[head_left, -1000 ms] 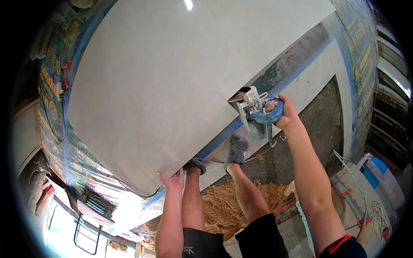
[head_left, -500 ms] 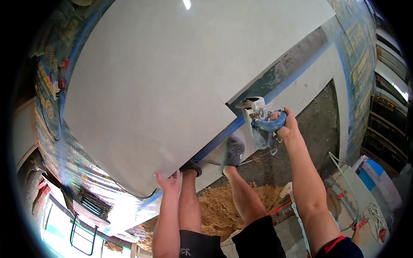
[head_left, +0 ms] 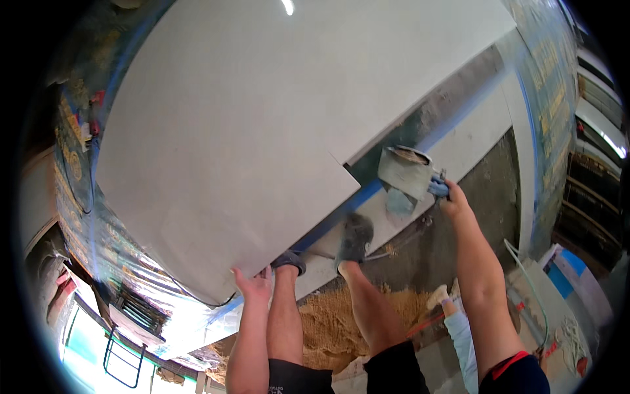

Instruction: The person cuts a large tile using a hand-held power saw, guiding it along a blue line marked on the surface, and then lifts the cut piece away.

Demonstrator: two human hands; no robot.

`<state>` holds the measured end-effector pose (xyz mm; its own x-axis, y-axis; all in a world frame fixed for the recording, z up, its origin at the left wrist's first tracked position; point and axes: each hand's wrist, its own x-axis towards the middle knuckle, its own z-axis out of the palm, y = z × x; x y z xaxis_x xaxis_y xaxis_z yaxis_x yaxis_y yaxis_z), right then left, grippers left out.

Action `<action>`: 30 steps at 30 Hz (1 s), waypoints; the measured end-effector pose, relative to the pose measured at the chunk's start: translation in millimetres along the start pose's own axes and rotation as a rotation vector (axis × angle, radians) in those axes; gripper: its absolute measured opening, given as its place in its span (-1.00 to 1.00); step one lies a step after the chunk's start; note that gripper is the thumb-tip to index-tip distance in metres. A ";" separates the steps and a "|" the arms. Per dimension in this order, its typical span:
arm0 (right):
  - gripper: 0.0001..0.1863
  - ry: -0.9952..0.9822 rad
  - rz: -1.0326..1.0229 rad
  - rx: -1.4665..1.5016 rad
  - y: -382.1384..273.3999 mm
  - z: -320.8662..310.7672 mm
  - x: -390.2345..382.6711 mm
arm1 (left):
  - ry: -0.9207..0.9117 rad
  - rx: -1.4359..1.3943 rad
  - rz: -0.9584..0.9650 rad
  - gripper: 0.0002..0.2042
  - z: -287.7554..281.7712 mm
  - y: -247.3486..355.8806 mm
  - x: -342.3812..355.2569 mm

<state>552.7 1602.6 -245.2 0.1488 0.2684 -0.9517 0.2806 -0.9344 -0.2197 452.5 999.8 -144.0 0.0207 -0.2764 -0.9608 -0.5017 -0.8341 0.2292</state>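
A large pale-grey slab [head_left: 256, 125] with a notch cut from its near right corner fills the middle of the view. My left hand [head_left: 254, 284] is at the slab's near edge, palm up, with its fingers partly hidden under it. Out to the right, my right hand [head_left: 453, 196] is closed round the blue handle of a handheld circular saw [head_left: 403, 176]. The saw is tilted, its flat base plate facing me and its round blade at the top. It is held just beyond the notch, apart from the slab. Motion blurs it slightly.
Below the slab runs blue tape [head_left: 453, 125] along pale floor tiles [head_left: 469, 141]. My feet in dark clogs [head_left: 356, 236] stand near its edge. Sandy mortar [head_left: 335, 322] lies below. A co-worker's gloved hand [head_left: 438, 297] and pale sleeve show lower right, near a green hose [head_left: 535, 289].
The saw has turned so its base plate faces me, and my right hand has shifted slightly right. The co-worker's glove and sleeve show more. My left hand stays at the slab's edge.
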 end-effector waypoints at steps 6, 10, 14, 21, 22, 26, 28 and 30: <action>-0.69 0.023 -0.177 -0.094 16.0 -27.4 -4.5 | -0.034 0.032 0.013 -0.31 3.3 -0.7 -0.2; -0.62 0.315 -0.884 -0.542 64.6 -25.9 -65.5 | -0.104 0.025 0.026 -0.32 -13.4 0.3 7.0; -0.73 -0.314 -0.283 -0.508 162.4 52.1 -197.8 | -0.066 -0.050 0.008 -0.31 -6.4 -0.2 -1.2; -0.37 -0.573 0.283 -0.188 354.1 177.4 -251.6 | -0.118 -0.044 -0.046 -0.25 -3.8 2.8 -19.7; -0.35 -0.590 0.308 -0.039 366.8 186.4 -250.2 | -0.115 -0.036 -0.044 -0.21 1.7 2.9 -32.3; -0.31 -0.345 0.179 -0.046 387.1 204.3 -245.3 | -0.172 -0.076 -0.151 -0.13 -3.6 10.2 -39.5; -0.29 -0.354 0.143 -0.089 384.3 202.6 -250.3 | -0.193 0.031 -0.275 -0.15 -20.3 21.8 -38.7; -0.28 -0.320 0.153 -0.112 380.1 198.9 -248.0 | -0.182 0.320 -0.416 -0.18 -43.1 54.0 -47.6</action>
<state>433.9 1134.3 -135.3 -0.1020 0.0240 -0.9945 0.3828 -0.9218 -0.0615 461.7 947.4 -79.2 0.1375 0.1557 -0.9782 -0.7218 -0.6605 -0.2066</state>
